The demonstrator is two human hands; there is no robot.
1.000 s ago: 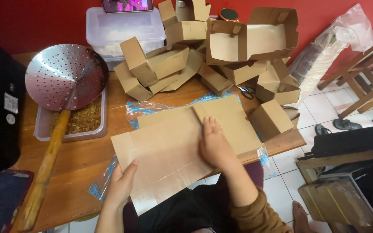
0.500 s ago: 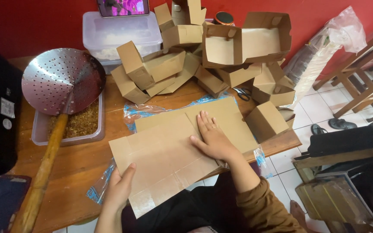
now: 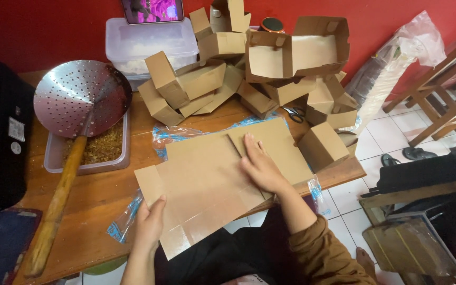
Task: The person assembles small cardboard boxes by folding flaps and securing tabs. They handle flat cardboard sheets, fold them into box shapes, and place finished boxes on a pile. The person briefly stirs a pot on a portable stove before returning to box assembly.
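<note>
Since a moment ago the right hand (image 3: 262,169) has slid toward the near edge of the flat cardboard sheet (image 3: 207,179), palm down and fingers spread, while the left hand (image 3: 149,224) pinches the sheet's near-left corner. Brown and creased, the sheet lies unfolded on the wooden table (image 3: 96,200) over clear plastic wrapping with blue print (image 3: 170,138). Behind it sit a heap of folded brown boxes (image 3: 238,68) and a clear lidded tub (image 3: 151,45) against the red wall.

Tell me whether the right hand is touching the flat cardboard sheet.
Touching. The head view shows the right hand lying palm down, fingers spread, flat on the flat cardboard sheet, with no gap between them.
</note>
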